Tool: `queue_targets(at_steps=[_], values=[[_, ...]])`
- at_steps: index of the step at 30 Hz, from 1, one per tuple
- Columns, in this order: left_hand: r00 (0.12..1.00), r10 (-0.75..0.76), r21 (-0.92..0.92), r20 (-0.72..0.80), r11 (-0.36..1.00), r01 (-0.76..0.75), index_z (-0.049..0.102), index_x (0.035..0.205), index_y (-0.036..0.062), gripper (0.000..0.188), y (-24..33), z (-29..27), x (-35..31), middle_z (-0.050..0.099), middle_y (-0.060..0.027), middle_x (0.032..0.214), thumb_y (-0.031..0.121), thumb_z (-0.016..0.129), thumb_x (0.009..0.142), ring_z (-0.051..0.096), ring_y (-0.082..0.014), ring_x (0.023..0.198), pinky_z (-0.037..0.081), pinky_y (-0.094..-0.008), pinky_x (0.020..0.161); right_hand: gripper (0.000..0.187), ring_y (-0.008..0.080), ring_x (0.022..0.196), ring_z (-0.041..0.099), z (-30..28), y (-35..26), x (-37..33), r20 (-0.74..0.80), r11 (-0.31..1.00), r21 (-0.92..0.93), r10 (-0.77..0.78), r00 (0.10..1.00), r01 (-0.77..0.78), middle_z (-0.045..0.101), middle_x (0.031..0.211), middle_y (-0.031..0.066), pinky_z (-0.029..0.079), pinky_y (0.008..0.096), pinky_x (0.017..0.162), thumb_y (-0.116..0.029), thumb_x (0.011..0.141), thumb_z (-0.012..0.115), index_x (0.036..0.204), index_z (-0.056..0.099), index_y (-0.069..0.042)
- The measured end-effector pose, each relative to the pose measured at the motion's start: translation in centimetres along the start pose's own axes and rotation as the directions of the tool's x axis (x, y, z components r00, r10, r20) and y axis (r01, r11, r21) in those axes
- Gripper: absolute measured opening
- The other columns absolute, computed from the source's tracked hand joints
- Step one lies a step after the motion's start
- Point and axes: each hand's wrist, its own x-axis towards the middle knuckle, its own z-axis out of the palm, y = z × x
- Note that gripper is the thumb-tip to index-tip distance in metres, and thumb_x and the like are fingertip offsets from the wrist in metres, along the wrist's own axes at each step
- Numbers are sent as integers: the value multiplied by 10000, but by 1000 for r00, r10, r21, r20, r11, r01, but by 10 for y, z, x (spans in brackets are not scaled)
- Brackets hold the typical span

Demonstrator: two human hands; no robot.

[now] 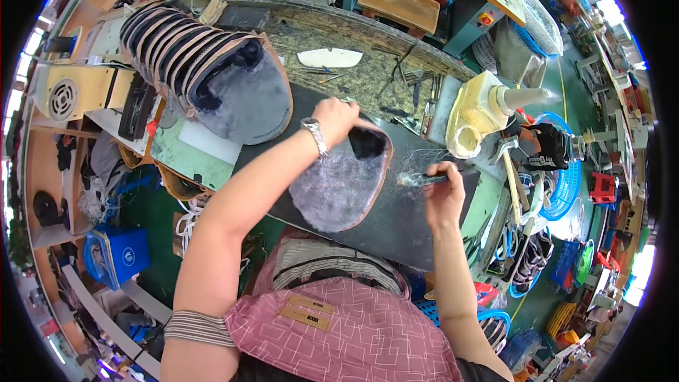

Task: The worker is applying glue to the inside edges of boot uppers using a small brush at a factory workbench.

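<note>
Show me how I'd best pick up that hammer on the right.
Probably by the near half of its wooden handle, coming from the wearer's side with the right hand, once free of its dark-handled tool: the handle is slim and its end points toward the wearer, while the metal head is at the far end.

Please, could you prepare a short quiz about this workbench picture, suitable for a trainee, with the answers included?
1. Which hand holds the brush-like tool?
2. True or false: the stacked pieces lie to the right of the cream-coloured container.
3. What is directly under the single grey piece? (a) a white cloth (b) a black board (c) a wooden stool

Key:
1. The right hand.
2. False: the stacked pieces lie left of the cream-coloured container.
3. (b), a black board.
</note>
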Motion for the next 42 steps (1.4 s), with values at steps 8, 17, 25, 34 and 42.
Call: queue_targets(at_steps=[8,17,25,34,42], values=[[762,349,123,-545,933,-339,527,1004,-6,311,24,55,-67,533,-145,995,147,498,734,515,-272,903,452,-366,782,255,165,540,458,19,115,26,198,908,-12,413,889,-420,447,558,48,403,431,888,-255,786,486,612,449,-72],[827,-255,-455,-501,890,-2,458,1170,82,502,3,123,-123,510,-190,1051,-15,519,681,533,-349,919,466,-416,746,278,110,539,471,7,136,32,379,796,-594,407,831,-119,527,570,28,318,229,500,-290,770,525,635,542,-48],[890,5,168,-457,982,80,561,989,3,297,-5,100,-114,487,-157,1120,73,504,707,538,-223,853,513,-305,649,276,110,545,478,4,138,34,364,802,-573,432,825,-167,532,565,32,334,233,514,-293,772,529,650,544,-46],[949,-243,-927,202,264,266,569,1019,8,298,-24,114,-93,610,-168,934,224,426,872,573,-297,887,430,-367,790,235,124,554,493,20,123,24,362,705,-708,418,833,-47,528,563,31,366,257,540,-237,775,556,652,534,-38],[869,20,-214,-495,966,-143,523,971,26,280,21,113,-117,508,-125,850,121,570,711,510,-271,786,446,-388,696,228,114,635,492,22,92,4,215,833,-536,290,933,-136,558,690,55,370,249,587,-249,788,520,713,529,-34]])
